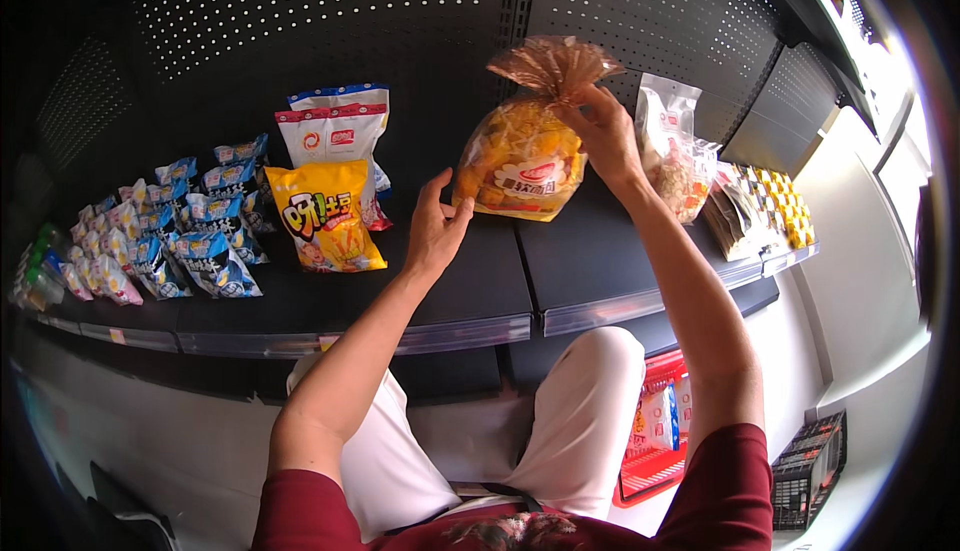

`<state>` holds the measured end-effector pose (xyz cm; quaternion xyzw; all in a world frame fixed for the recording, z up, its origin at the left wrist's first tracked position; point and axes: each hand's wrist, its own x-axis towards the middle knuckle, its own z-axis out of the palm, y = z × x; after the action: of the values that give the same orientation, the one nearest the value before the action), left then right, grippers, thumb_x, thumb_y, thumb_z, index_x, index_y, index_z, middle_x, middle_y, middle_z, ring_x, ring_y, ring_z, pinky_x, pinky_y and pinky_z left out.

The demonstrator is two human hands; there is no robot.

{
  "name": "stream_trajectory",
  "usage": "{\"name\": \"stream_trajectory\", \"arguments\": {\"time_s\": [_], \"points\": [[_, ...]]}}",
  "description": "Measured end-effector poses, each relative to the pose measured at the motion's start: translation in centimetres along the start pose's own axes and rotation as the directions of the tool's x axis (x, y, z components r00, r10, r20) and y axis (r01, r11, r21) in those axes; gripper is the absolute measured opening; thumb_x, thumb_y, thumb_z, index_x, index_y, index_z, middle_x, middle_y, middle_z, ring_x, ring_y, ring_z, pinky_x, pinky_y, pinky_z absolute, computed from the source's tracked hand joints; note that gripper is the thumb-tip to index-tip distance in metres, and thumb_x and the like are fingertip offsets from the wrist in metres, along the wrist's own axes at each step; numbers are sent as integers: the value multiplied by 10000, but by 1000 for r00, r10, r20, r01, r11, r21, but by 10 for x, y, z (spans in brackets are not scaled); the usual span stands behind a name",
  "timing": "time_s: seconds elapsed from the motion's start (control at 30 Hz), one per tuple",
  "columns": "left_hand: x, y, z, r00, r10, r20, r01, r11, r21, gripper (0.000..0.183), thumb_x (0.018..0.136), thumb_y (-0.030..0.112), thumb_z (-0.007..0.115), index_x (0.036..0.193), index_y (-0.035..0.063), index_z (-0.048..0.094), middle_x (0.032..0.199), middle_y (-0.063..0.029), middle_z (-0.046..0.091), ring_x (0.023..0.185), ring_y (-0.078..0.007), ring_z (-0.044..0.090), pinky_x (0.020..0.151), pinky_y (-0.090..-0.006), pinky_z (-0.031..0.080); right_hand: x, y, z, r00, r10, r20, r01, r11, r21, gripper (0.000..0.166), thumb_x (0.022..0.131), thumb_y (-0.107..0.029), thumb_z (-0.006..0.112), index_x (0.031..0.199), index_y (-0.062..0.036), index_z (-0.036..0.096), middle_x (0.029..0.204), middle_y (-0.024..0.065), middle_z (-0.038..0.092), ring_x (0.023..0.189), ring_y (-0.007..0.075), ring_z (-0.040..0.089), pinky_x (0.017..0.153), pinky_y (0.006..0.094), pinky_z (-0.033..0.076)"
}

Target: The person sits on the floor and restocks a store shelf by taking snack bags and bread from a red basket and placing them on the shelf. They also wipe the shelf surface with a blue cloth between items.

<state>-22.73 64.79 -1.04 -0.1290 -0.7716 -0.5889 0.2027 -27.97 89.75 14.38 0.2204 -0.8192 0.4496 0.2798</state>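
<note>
A clear bag of bread rolls [521,168] with a gathered, brownish top stands upright at the black shelf [457,281]. My right hand [604,130] pinches the gathered neck of this bag. My left hand [439,224] is at the bag's lower left side with fingers apart; whether a fingertip touches the film, I cannot tell. To the left of that hand, a yellow snack bag [326,217] stands before taller white bags [334,130]. Right of the bread, partly behind my right forearm, are clear and white food bags [667,153].
Rows of small blue snack bags [217,251] and pink-white bags [112,273] fill the shelf's left part. Dark packs [735,213] and yellow packs [787,202] stand at right. A red basket [649,476] with bags is by my right knee, a black crate [806,468] further right.
</note>
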Motion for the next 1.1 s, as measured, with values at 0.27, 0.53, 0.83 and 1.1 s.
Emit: {"name": "stream_trajectory", "arguments": {"time_s": [0.27,0.53,0.83,1.1], "points": [[29,-29,-11,988,-126,-94,121,991,-52,716,962,223,688,1526,-17,317,1510,-233,436,881,-195,728,659,-277,601,41,12,47,995,-39,91,50,991,-124,234,893,-221,729,1016,-24,697,975,154,626,886,297,656,795,399,514],[32,-36,-15,969,-245,-43,238,962,-131,699,934,194,702,1515,15,358,1338,-170,599,841,-176,721,629,-296,583,35,14,62,981,110,160,-100,993,-70,320,932,-264,701,1168,-49,704,1103,149,673,865,258,683,782,353,554],[33,-37,-16,957,-290,21,291,952,-93,664,929,218,708,1498,50,409,1434,-157,538,952,-161,700,692,-271,587,-35,83,61,853,517,65,-495,765,412,533,976,-244,571,1466,-45,507,1263,102,641,899,170,668,646,310,610],[27,-48,-13,959,-283,9,283,956,-82,680,917,234,727,1490,56,406,1424,-158,535,966,-167,681,723,-301,597,-80,115,97,808,538,239,-587,706,395,628,919,-156,607,1505,-25,422,1253,154,657,1030,207,687,684,327,627]]}}
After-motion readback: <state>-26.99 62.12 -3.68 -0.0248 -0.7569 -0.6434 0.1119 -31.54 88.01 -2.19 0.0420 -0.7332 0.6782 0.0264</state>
